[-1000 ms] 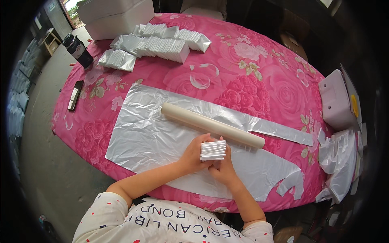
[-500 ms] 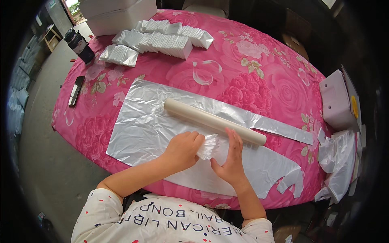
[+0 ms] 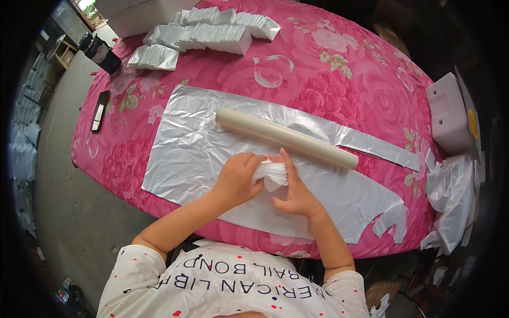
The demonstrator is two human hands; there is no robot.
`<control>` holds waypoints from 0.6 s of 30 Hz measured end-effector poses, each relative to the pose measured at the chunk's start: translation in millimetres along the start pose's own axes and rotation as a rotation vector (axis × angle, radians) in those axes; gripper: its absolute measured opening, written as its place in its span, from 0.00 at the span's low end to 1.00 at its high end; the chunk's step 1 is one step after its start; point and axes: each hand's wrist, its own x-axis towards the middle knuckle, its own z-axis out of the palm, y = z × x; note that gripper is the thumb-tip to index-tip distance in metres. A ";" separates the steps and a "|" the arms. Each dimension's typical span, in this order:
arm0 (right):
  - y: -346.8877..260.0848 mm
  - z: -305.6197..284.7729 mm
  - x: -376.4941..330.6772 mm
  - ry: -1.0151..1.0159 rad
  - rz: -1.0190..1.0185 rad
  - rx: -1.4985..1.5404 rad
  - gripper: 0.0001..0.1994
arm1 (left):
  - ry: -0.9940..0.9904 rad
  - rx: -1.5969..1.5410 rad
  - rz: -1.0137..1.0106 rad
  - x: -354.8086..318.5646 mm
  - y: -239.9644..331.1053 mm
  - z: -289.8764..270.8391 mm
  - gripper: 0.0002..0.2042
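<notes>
A small fanned stack of folded white plastic sheets (image 3: 271,174) is held above the silvery plastic film. My left hand (image 3: 239,177) grips its left side, fingers curled and thumb below. Against the right edge of the stack rests my right hand (image 3: 297,191), its fingers partly curled round the far side and its thumb apart on the near side. Just beyond both hands a pale roll (image 3: 286,140) lies slanted across the film. The silvery film (image 3: 180,143) spreads flat under the hands, with a long strip reaching right and a ragged cut edge at the right.
Rows of folded white packets (image 3: 217,40) stand at the far left beside a white foam box (image 3: 140,16). A dark bottle (image 3: 99,53) and a phone (image 3: 99,111) lie near the pink floral tablecloth's (image 3: 122,180) left edge. At right are a white container (image 3: 450,114) and crumpled plastic (image 3: 450,196).
My right hand has come in against the stack, its fingers curling round the far side. The stack has turned in my left hand. The whole view has shifted slightly.
</notes>
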 end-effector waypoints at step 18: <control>12.2 -1.4 2.7 0.120 -0.084 -0.344 0.33 | -0.011 -0.354 0.039 -27.0 -31.8 20.2 0.29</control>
